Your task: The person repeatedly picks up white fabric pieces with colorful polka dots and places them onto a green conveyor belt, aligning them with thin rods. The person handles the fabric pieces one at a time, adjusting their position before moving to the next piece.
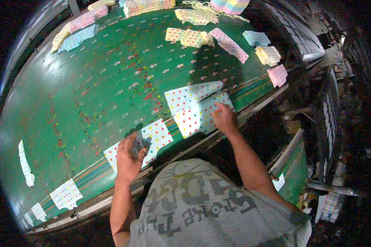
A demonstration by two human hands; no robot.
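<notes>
My left hand (129,158) rests over a light-blue polka-dot cloth piece (157,139) at the table's near edge, its fingers spread. To its right, my right hand (225,118) is at a second polka-dot cloth piece (189,122). Its thumb and fingers are curled in a pinch; whether cloth is caught between them is hidden. Behind that piece lies another dotted cloth panel (189,97), with a narrow dark gap between the two on the right. The cloths lie mostly flat on the green table (99,94).
Stacks of dotted cloth (148,7) in cream, pink and blue line the far side. Pink pieces (231,45) and small stacks (268,55) lie to the right. More dotted pieces (66,194) follow the near edge leftward. Coloured paint specks (146,90) mark the table. A wooden rail (264,103) borders it.
</notes>
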